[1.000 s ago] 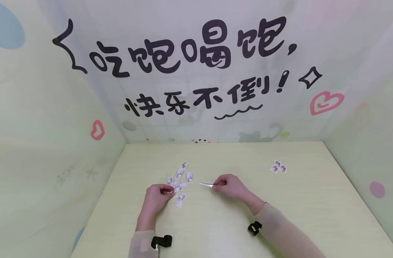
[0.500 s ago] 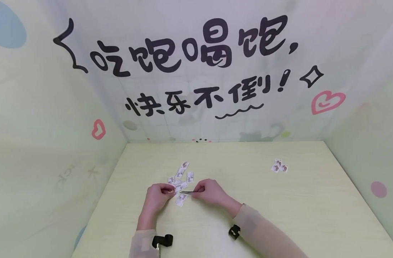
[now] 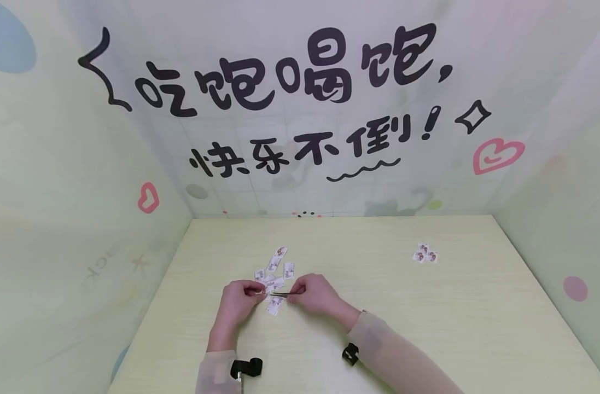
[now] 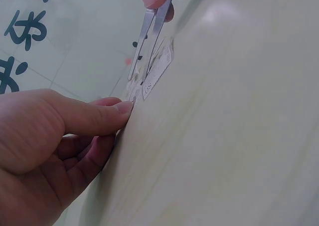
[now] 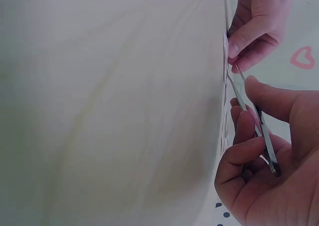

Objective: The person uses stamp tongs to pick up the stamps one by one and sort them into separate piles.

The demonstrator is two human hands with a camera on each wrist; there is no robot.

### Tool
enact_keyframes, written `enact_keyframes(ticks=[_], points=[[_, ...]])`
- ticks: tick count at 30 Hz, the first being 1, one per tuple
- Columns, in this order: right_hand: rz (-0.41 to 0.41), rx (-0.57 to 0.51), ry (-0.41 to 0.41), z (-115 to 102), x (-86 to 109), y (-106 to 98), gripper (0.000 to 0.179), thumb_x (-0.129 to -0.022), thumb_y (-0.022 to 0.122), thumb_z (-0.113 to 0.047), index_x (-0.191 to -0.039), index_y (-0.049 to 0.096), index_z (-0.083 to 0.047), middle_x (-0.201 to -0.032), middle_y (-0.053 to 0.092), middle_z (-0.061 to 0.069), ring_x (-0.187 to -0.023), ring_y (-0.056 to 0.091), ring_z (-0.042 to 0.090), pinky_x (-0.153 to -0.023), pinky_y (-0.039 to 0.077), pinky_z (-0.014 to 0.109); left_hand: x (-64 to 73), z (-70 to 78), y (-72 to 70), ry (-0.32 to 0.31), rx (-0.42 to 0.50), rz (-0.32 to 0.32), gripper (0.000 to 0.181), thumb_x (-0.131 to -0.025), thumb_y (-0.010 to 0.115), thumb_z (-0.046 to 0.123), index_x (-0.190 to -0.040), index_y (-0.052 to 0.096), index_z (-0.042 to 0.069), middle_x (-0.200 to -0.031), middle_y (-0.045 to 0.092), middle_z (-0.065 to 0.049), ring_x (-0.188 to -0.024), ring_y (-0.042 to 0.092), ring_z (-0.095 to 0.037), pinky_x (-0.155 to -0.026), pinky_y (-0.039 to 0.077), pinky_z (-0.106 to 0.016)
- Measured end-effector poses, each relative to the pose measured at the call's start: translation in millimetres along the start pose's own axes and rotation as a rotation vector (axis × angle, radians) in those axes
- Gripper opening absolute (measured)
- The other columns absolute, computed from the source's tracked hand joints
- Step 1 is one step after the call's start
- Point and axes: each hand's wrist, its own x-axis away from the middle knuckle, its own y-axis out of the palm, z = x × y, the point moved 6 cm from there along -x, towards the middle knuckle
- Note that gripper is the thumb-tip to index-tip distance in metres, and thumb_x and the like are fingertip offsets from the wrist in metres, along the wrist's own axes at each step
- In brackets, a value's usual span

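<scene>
Head view: the left hand is pinching a paper slip between thumb and fingers, probably to steady it for the tweezers; the right hand is gripping these, their tips standing apart just beside the left fingertips, likely leaving room to take an edge; loose slips are lying just beyond the left grip, seemingly for easy reach; three small pieces are lying well to the right hand's right, perhaps to avoid mixing.
</scene>
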Motion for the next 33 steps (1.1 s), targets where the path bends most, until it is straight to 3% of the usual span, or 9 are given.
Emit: enact_keyframes(ticks=[25,33], points=[[0.006,0.014,0.062,-10.5,-7.7,8.9,0.013,-0.091,0.084,-0.019,-0.083,0.073,-0.017,-0.079,0.066,-0.008,-0.074,0.058,0.012,-0.071,0.047,0.031,0.3,-1.5,-1.8,0.002,0.014,0.004,0.014,-0.086,0.087,0.001,-0.098,0.083,0.006,-0.086,0.074,-0.001,-0.078,0.064,-0.017,-0.072,0.052,-0.032],[-0.022,-0.07,0.061,-13.5,-6.7,1.8,0.009,-0.092,0.082,-0.016,-0.088,0.076,-0.012,-0.083,0.068,-0.004,-0.077,0.059,0.014,-0.073,0.048,0.032,2.8,4.5,-11.6,0.019,0.043,0.021,0.013,-0.089,0.086,0.005,-0.101,0.084,0.01,-0.092,0.075,-0.001,-0.084,0.066,-0.016,-0.077,0.054,-0.032]])
